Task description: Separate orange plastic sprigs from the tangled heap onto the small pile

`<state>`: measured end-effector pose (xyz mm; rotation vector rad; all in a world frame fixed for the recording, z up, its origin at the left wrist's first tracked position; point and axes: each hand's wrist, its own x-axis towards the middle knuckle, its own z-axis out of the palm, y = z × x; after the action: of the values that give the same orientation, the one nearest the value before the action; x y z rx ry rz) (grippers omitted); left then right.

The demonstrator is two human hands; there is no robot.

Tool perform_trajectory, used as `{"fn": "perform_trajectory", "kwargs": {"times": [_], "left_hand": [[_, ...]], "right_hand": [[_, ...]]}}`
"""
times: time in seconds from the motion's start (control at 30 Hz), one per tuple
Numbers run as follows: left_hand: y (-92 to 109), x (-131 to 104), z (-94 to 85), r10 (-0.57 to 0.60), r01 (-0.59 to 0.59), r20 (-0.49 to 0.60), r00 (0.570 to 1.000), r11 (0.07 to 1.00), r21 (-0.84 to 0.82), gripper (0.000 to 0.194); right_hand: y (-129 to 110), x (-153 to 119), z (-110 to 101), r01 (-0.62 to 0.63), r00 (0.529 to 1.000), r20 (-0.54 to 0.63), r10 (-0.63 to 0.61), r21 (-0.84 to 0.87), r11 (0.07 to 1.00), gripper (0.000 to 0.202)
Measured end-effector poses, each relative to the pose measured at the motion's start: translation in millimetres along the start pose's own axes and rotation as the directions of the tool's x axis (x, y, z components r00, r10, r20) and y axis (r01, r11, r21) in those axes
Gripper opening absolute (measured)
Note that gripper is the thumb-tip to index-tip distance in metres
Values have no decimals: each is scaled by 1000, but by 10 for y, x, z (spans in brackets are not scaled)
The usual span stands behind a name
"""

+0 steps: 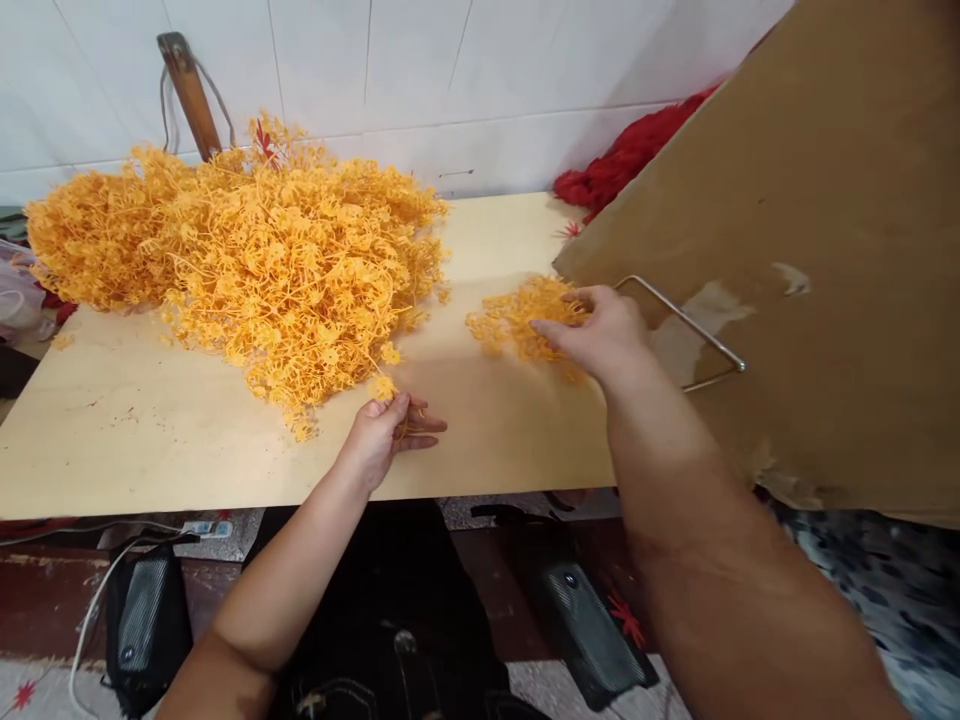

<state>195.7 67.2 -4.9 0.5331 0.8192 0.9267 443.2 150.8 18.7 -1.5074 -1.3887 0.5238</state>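
The fingers (409,412) of the left hand (386,432) are pinched narrow around a thin orange plastic stem (382,385) at the near edge of the big pile of orange plastic flower sprigs (247,245), the thumb and forefinger closed on it while the other fingers stretch flat toward the right. The right hand (604,330) lies palm down on a small heap of orange sprigs (517,315), its fingers curled loosely over the far side of it; whether they grip any of the pieces cannot be told.

Both heaps lie on the pale wooden counter (150,440), the big pile filling its far left half and the small heap well apart from it on the right. Just right of the right hand a large sheet of brown cardboard (817,230) leans over the counter's end, with a bent metal wire frame (686,335) lying against it, close behind the wrist. Behind the cardboard's upper edge a bundle of red plastic sprigs (630,155) rests against the white tiled wall (450,70). A wooden handle (191,95) with a cord stands behind the big pile. Under the counter, 2 black foot pedals (146,625) sit on the floor beside a white cable (90,620).
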Motion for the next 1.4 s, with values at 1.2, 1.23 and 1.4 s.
{"fn": "perform_trajectory", "kwargs": {"times": [1.2,1.23,1.4], "left_hand": [[1006,338,-648,938,30,124,323,-142,989,96],[1051,356,-663,936,45,110,334,-132,990,95],[1238,528,-676,922,139,96,376,-159,977,83]], "right_hand": [[-1487,-875,168,-199,938,331,-100,753,627,32],[-1496,-873,100,-195,947,309,-86,767,612,31],[-1435,-1007,-94,-222,943,329,-56,743,631,28]]}}
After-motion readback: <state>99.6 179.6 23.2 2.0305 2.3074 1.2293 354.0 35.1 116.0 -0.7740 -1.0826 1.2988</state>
